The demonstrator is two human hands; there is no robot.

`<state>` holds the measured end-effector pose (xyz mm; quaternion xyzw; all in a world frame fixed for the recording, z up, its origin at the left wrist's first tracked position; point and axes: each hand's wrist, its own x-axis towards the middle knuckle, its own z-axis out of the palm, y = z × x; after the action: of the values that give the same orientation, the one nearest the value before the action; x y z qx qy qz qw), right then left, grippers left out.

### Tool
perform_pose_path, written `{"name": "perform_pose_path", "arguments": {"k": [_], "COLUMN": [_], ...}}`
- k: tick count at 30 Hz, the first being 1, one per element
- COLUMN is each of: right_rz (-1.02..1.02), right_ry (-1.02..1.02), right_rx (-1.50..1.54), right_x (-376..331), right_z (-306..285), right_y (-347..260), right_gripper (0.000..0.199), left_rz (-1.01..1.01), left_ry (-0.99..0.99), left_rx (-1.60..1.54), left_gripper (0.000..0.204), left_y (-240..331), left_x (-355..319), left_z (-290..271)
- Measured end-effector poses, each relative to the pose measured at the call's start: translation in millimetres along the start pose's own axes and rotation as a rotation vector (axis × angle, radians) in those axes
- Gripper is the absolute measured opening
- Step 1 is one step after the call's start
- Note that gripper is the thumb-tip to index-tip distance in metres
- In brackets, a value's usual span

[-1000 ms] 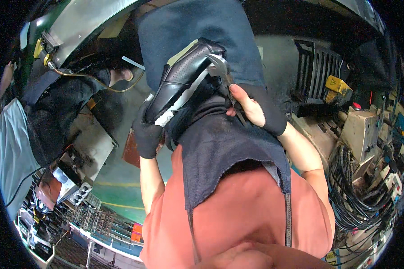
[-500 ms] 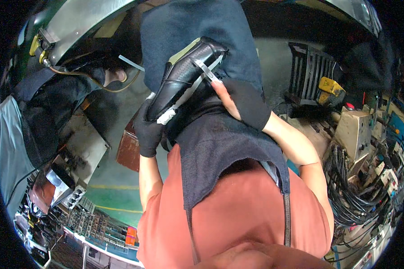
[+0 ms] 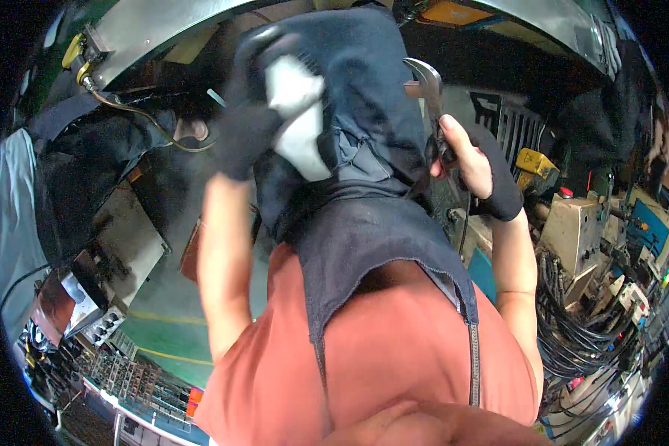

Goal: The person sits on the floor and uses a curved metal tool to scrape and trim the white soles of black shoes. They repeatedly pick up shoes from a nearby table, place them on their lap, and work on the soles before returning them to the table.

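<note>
My left hand (image 3: 247, 137), in a black glove and smeared by motion, grips a black shoe over my lap. The shoe (image 3: 296, 88) is turned so that its white underside faces up; most of its black upper is hidden. To the right, apart from the shoe, my right hand (image 3: 483, 167) is closed around metal lasting pincers (image 3: 432, 88). Their curved jaw and square block point upward. A black glove covers that palm, with thumb and fingertips bare. Beneath both hands a dark apron (image 3: 379, 230) spreads over my lap, with a torn grey patch (image 3: 363, 157) in it.
A metal bench edge (image 3: 149, 37) curves across the far side. On the right stand a yellow pedal (image 3: 534, 162), a control box with a red button (image 3: 571, 223) and bundled black cables (image 3: 572, 312). At left are another person's dark-clothed legs (image 3: 89, 156) and a brown hose (image 3: 152, 123).
The shoe has turned from its black upper to its white underside and shifted up in the view. My right hand has drawn the pincers off the shoe and out to the right.
</note>
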<state>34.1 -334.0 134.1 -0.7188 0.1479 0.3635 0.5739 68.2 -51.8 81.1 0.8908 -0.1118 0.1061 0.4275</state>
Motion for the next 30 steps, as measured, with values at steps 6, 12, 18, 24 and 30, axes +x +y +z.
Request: {"name": "perform_pose_path", "arguments": {"k": [6,12,18,24,30], "right_rz": [-0.036,-0.479,-0.961,0.174,-0.814], "right_ry": [-0.129,-0.448,-0.485,-0.857,-0.553], "right_rx": [-0.276,-1.243,-1.495,-1.065,-1.529], "right_x": [11.5,84.5,137.7,136.5,91.5], "right_z": [-17.1,4.4,-5.1,-1.8,36.8], "right_y": [17.4,-6.0,1.0,-30.4,-74.5], "right_gripper": [0.051,0.046,0.040,0.043,0.027], "left_rz": [-0.662,-0.423,-0.293,-0.863,-0.573], "left_ry": [-0.022,-0.075,0.009,0.156,0.336], "left_rx": [-0.499,-0.328,-0.082,-0.263,0.007], "left_gripper": [0.067,0.069,0.086,0.038,0.069], "left_y": [-11.1,-0.7,-6.3,-43.8,-64.3], "left_x": [-110.8,-119.2,-115.6,-121.9,-106.8], "left_z": [105.9,121.3,128.1,169.6,160.8]}}
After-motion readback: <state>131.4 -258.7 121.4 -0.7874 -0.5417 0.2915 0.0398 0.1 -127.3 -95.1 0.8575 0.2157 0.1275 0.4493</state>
